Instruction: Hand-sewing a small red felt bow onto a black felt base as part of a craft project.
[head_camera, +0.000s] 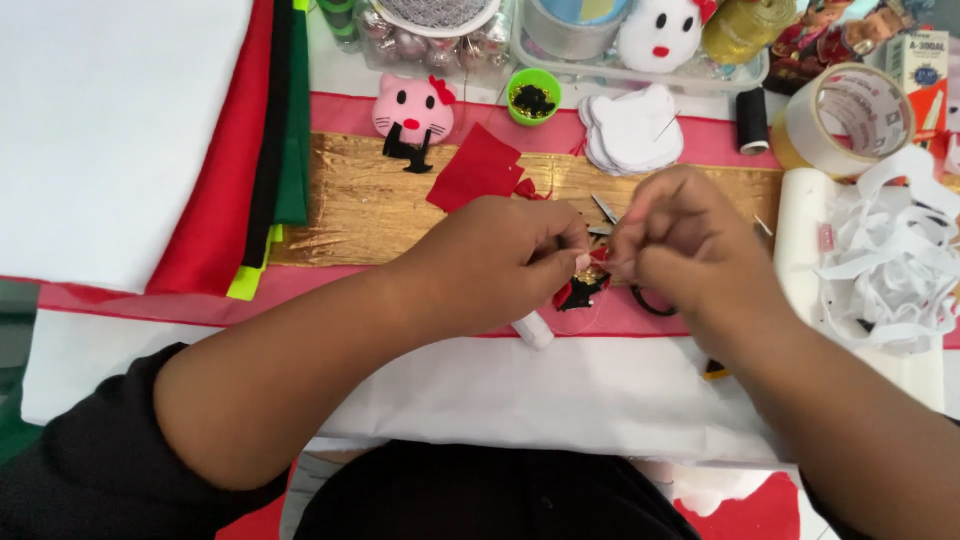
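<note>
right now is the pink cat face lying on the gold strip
No, the pink cat face lies on the red cloth just above the gold strip, beside the small green cup.

Lighting bright and even across the tabletop (600, 400), apparently from overhead. Shadows soft and faint, mostly under the forearms. Mild sheen on the gold cloth (360, 205); the white sheet (110, 130) at the far left corner is nearly washed out. Focus reasonably sharp; fingers (580, 262) slightly blurred.
</note>
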